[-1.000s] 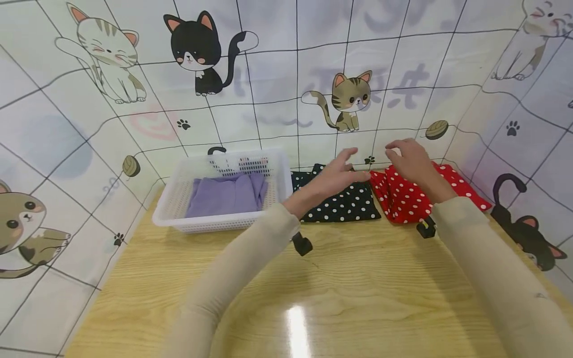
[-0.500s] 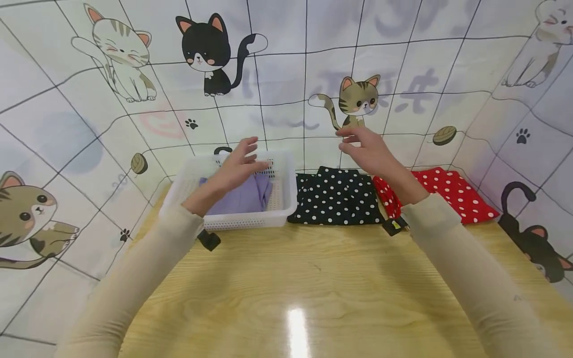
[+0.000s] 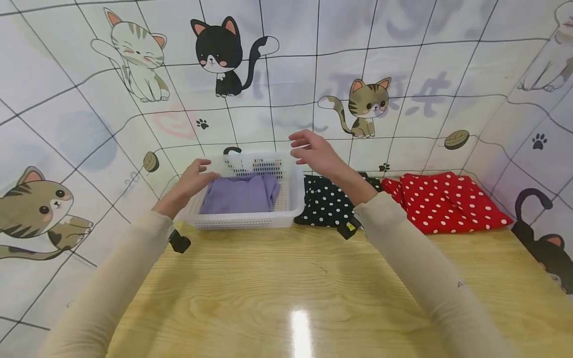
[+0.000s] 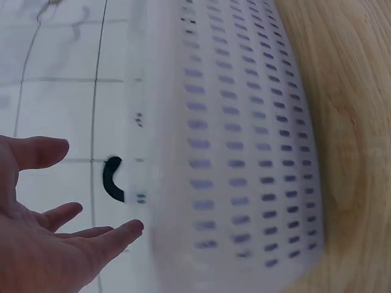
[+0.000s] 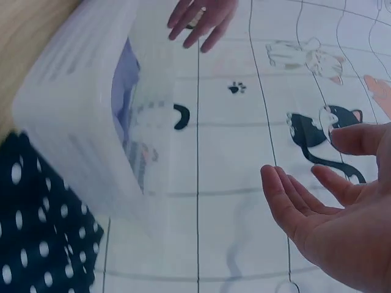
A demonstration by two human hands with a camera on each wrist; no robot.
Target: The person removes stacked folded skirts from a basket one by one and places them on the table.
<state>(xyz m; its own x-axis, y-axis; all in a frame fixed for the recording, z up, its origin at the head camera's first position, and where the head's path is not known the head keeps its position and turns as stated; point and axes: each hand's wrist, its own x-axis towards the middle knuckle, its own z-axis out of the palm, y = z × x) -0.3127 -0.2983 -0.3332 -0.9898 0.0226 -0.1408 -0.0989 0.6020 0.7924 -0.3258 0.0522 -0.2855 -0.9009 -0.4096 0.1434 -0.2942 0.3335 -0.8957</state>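
Observation:
A white perforated plastic basket [image 3: 241,220] stands at the back of the table with a folded purple cloth [image 3: 237,195] inside. My left hand [image 3: 190,180] hovers at the basket's left end, fingers spread and holding nothing. At the opposite end my right hand [image 3: 315,153] is raised over the basket's right rim, its fingers loosely bent and free of any object. In the left wrist view the basket's slotted side wall [image 4: 232,152] lies beside the left fingertips [image 4: 135,227]. The right wrist view has the right hand [image 5: 342,207] apart from the basket [image 5: 67,116].
To the right of the basket lies a folded black cloth with white dots [image 3: 324,199], partly behind the right forearm. Beyond it is a folded red cloth with white dots [image 3: 447,204]. A cat-printed wall covering [image 3: 286,79] rises right behind. The wooden table [image 3: 268,278] extends in front.
Both hands have moved left, from above the black and red dotted cloths to the two ends of the basket. The cloths and basket have stayed in place; the view has shifted slightly.

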